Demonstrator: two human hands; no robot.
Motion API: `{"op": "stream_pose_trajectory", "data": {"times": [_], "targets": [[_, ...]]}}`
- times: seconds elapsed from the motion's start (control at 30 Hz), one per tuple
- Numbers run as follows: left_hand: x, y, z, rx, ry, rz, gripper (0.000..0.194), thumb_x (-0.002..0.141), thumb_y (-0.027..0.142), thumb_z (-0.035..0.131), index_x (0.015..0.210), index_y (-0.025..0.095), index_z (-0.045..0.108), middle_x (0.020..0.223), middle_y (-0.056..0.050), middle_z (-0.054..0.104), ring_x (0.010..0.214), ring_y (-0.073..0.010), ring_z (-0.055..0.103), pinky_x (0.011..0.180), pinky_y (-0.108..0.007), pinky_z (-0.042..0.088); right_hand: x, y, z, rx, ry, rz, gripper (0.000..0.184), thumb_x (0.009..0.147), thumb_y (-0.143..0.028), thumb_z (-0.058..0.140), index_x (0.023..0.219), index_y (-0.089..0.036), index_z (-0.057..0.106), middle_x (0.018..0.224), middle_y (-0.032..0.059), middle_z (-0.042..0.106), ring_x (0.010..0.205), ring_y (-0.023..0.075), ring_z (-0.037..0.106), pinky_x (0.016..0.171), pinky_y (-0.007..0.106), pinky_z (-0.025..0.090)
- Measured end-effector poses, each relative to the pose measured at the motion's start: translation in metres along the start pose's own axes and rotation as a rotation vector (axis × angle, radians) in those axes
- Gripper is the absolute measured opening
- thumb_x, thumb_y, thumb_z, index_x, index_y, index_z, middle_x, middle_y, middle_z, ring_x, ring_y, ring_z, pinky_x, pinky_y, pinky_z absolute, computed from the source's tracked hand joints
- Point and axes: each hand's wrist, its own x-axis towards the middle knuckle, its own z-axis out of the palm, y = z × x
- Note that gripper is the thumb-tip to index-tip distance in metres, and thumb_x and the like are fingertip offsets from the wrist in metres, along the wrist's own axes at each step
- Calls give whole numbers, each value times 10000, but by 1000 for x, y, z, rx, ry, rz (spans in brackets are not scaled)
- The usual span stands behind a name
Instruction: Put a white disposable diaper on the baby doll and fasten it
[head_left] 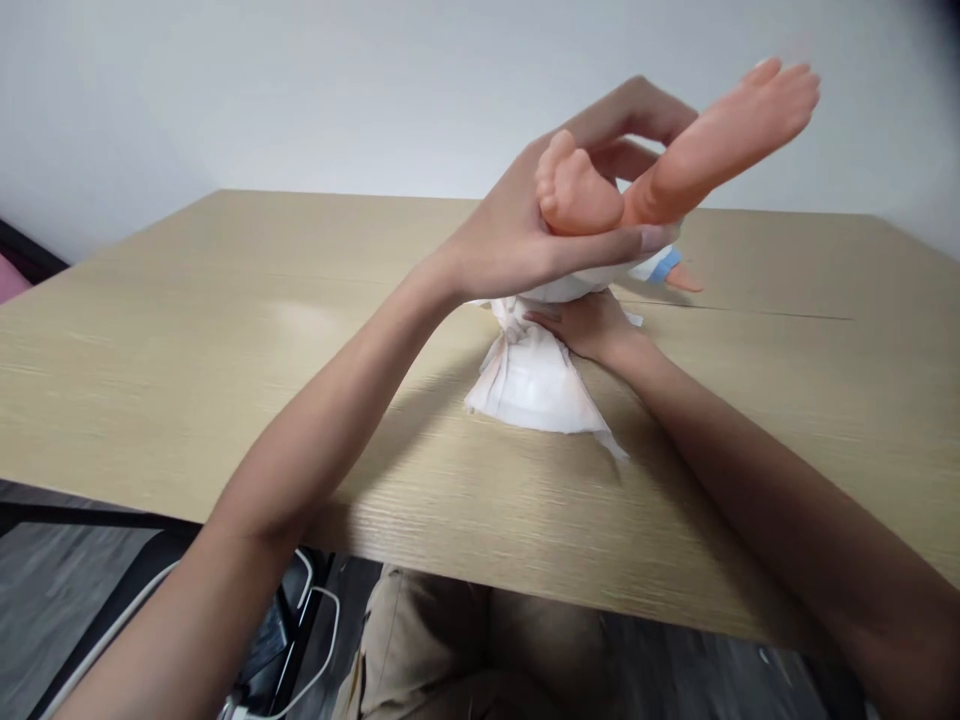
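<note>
A baby doll [720, 145] has both legs raised over the wooden table, in the grip of my left hand [517, 220]. One foot points up to the right, the other toward me. Of the doll's top, white cloth and a blue cuff with a small hand show behind my fingers. Beneath the doll lies a white diaper [529, 380], its near end spread on the table and its middle bunched. My right hand [589, 325] reaches under the doll and touches the diaper; its fingers are partly hidden by the doll and diaper.
The wooden table [187, 350] extends on both sides, with a white wall [337, 90] behind it. Below the front edge are my legs [427, 640] and, at the left, a white cable [330, 630] beside a dark frame. Something pink [11, 280] shows at the far left.
</note>
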Motion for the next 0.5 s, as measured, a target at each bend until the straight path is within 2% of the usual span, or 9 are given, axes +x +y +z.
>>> {"op": "stream_pose_trajectory", "data": {"times": [0.07, 0.13, 0.23, 0.3, 0.33, 0.4, 0.5], "targets": [[0, 0, -2, 14, 2, -15, 412, 1006, 536, 633, 1277, 225, 637, 1322, 0, 683, 1409, -470, 618, 1062, -640, 554, 1, 2, -2, -4, -36, -13, 839, 1006, -651, 595, 1701, -214, 421, 1738, 78, 483, 1672, 480, 256, 1379, 684, 211], [0, 2, -3, 9, 0, 4, 389, 1009, 505, 606, 1254, 205, 635, 1312, -11, 685, 1398, -469, 623, 1054, -636, 548, 1, 8, -3, 33, -72, -7, 863, 1001, -675, 608, 1702, -203, 429, 1774, 67, 419, 1683, 473, 232, 1388, 672, 210], [1, 5, -2, 37, -20, 41, 514, 1055, 530, 298, 1268, 198, 627, 1297, 8, 655, 1390, -428, 629, 1011, -624, 517, 2, 20, 2, 108, -134, 32, 953, 992, -758, 597, 1706, -153, 417, 1783, 107, 388, 1681, 463, 249, 1390, 642, 245], [1, 6, 0, 53, -25, 28, 591, 1054, 541, 207, 1287, 188, 621, 1309, -6, 646, 1388, -440, 626, 997, -653, 504, 4, 29, 8, 118, -156, 56, 1027, 980, -800, 591, 1712, -108, 390, 1789, 149, 360, 1687, 466, 225, 1397, 637, 223], [1, 6, 0, 50, -24, 14, 589, 1059, 548, 228, 1292, 173, 617, 1317, -25, 648, 1384, -460, 626, 998, -678, 502, 6, 33, 12, 112, -160, 65, 1047, 974, -811, 598, 1714, -103, 380, 1795, 157, 345, 1693, 464, 205, 1401, 637, 204], [0, 4, 1, 8, -19, 7, 527, 1064, 545, 377, 1291, 133, 614, 1329, -67, 656, 1363, -489, 640, 1015, -709, 505, 11, 43, 20, 117, -149, 69, 1055, 964, -813, 629, 1717, -123, 367, 1805, 152, 330, 1702, 448, 185, 1404, 643, 169], [-1, 4, -2, -129, -26, 26, 399, 1011, 429, 673, 1253, 115, 629, 1302, -72, 678, 1311, -431, 701, 1083, -634, 530, 18, 55, 30, 218, -62, 0, 999, 967, -770, 690, 1688, -152, 380, 1795, 136, 372, 1694, 371, 228, 1404, 610, 149]]}}
